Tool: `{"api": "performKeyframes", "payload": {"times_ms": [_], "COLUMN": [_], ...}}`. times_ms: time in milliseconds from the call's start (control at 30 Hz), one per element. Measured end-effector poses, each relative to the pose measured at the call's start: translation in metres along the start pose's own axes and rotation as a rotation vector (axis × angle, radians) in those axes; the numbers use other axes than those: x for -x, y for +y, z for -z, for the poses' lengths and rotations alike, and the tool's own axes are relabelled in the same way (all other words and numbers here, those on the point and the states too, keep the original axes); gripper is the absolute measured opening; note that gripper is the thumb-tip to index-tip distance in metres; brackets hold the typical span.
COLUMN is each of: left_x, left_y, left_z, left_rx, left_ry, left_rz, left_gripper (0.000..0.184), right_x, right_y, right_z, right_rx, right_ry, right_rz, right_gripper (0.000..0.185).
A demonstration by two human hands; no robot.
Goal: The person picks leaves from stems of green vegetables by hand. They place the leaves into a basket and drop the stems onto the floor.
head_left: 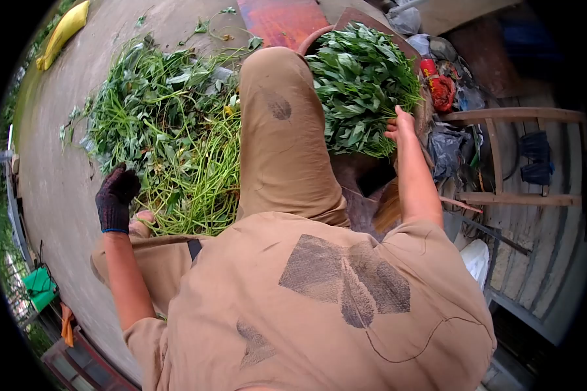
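My left hand (117, 195), in a dark knitted glove with a blue cuff, hovers at the left edge of a loose heap of green stems and leaves (182, 140). Its fingers are loosely curled and apart, with nothing visible in them. My bare right hand (401, 124) is at the lower right of a thick pile of leafy greens (362, 85), its fingers closed around stems at the edge. The pile's stems mostly point right, its leaves left. A rounded reddish-brown container (314, 38) shows partly behind the pile.
My raised knee (277, 104) stands between both heaps. Beyond it lies a red-orange board (284, 23). A yellow sack (62, 36) rests at the far left. On the right are plastic bags (447, 150), a red packet (440, 88) and a wooden frame (515, 116).
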State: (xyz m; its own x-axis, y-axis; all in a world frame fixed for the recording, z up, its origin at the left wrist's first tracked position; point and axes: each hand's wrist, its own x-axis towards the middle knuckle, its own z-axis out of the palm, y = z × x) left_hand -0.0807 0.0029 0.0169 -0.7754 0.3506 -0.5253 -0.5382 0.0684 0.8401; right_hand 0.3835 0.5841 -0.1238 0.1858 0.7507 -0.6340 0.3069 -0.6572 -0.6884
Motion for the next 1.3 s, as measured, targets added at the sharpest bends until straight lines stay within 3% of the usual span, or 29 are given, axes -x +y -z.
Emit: {"api": "performKeyframes", "payload": {"times_ms": [33,67,100,200,367,433,467,567,600,733,867,933,967,1033,1100,1167,1200,1300], "left_x": [-0.009,-0.013,-0.012,-0.011,-0.019,-0.022,-0.028,-0.026,-0.030,-0.020,-0.031,-0.029,-0.028,-0.034,-0.034,-0.034,-0.032,-0.035], "left_y": [0.001,0.004,0.009,0.023,0.039,0.041,0.036,0.025,0.023,0.039,0.039,0.042,0.045,0.045,0.049,0.053,0.056,0.057], "left_z": [0.013,0.021,0.024,0.036,0.062,0.073,0.085,0.085,0.089,0.080,0.086,0.082,0.080,0.083,0.082,0.085,0.082,0.084], "left_rx": [-0.012,-0.016,-0.001,0.039,0.116,0.172,0.214,0.283,0.336,0.297,0.113,0.139,0.139,0.108,0.092,0.060,0.061,0.069], "left_ry": [0.030,0.035,0.070,0.085,0.125,0.094,0.046,0.080,0.092,0.040,0.180,0.202,0.218,0.222,0.273,0.268,0.263,0.244], "left_rz": [0.017,-0.007,-0.003,-0.064,-0.130,-0.165,-0.186,-0.171,-0.097,-0.215,-0.283,-0.256,-0.250,-0.227,-0.196,-0.174,-0.155,-0.143], "left_gripper": [0.035,0.034,0.032,0.031,0.029,0.029,0.029,0.025,0.025,0.024,0.023,0.022,0.022,0.021,0.021,0.022,0.023,0.024], "right_x": [0.022,0.034,0.046,0.048,0.024,0.077,0.094,0.149,0.168,0.223,0.300,0.307,0.306,0.314,0.303,0.307,0.316,0.320], "right_y": [-0.007,-0.016,-0.021,-0.026,-0.004,-0.045,-0.067,-0.127,-0.147,-0.180,-0.124,-0.076,-0.046,0.006,0.064,0.106,0.116,0.148], "right_z": [0.005,0.005,0.002,-0.016,-0.053,-0.083,-0.105,-0.158,-0.181,-0.301,-0.425,-0.490,-0.518,-0.548,-0.577,-0.590,-0.590,-0.605], "right_rx": [0.287,0.713,0.884,0.947,1.623,1.840,1.949,1.721,1.637,1.204,1.400,1.646,1.638,1.487,1.333,1.277,1.351,1.199], "right_ry": [0.078,0.372,0.482,0.339,-0.125,-0.134,-0.030,0.127,0.057,-0.491,-0.720,-0.973,-1.116,-1.145,-1.005,-1.028,-1.028,-1.081], "right_rz": [0.139,0.389,0.651,1.039,0.792,0.646,0.601,0.949,1.109,1.498,1.520,1.289,1.143,1.040,1.268,0.979,0.933,0.762], "right_gripper": [0.043,0.044,0.047,0.045,0.059,0.055,0.048,0.042,0.042,0.038,0.034,0.033,0.034,0.039,0.058,0.081,0.093,0.099]}}
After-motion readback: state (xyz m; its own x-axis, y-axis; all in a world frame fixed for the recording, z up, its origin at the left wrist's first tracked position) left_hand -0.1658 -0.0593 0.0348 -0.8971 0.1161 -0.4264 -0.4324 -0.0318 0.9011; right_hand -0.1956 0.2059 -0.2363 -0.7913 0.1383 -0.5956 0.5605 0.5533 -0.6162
